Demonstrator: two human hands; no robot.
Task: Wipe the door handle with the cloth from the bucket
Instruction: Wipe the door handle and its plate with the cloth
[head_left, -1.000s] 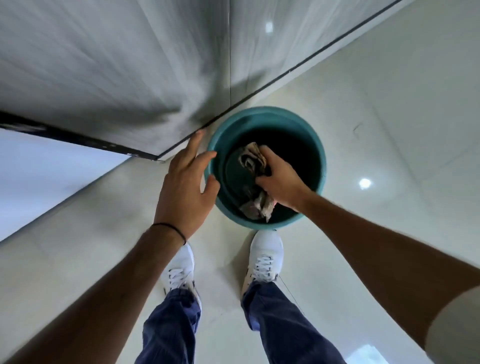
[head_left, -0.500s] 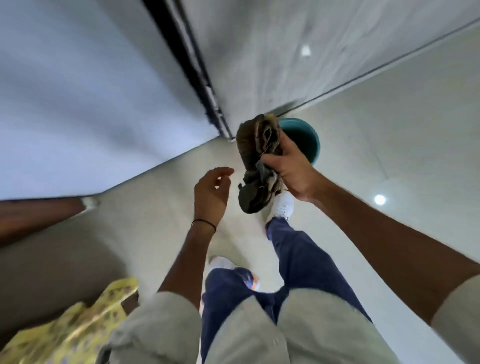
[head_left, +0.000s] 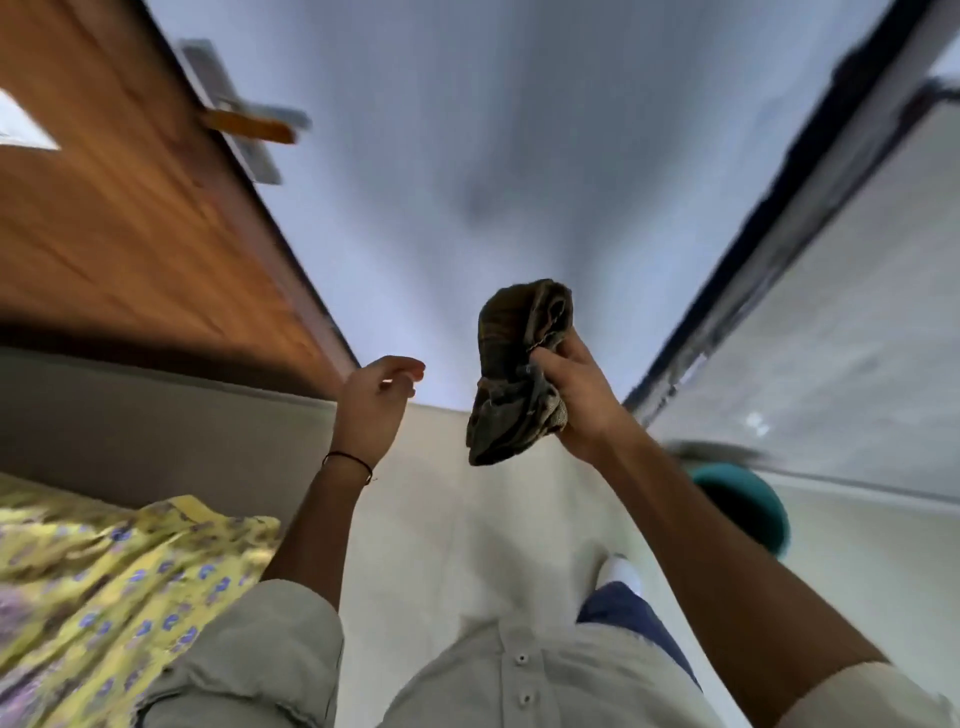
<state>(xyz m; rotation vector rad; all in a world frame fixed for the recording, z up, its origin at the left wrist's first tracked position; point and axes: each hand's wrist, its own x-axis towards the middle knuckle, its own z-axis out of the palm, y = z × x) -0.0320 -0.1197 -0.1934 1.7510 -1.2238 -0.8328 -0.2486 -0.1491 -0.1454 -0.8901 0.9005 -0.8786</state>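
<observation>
My right hand (head_left: 576, 400) grips a crumpled dark olive cloth (head_left: 517, 369), held up at chest height in the middle of the view. My left hand (head_left: 376, 402) hovers just left of the cloth, fingers loosely curled and holding nothing. The door handle (head_left: 249, 122), a metal lever on a silver plate, sits on the brown wooden door (head_left: 119, 223) at the upper left, well away from both hands. The teal bucket (head_left: 748, 506) stands on the floor at the lower right, partly hidden behind my right forearm.
A pale wall fills the centre. A dark-framed grey panel (head_left: 831, 291) runs along the right side. A yellow patterned fabric (head_left: 104, 587) lies at the lower left. The light tiled floor (head_left: 457, 519) lies below, with my foot on it.
My right hand lifted the cloth out of the bucket and carried it up. The view swung left from the bucket toward the wooden door, so the handle is in sight.
</observation>
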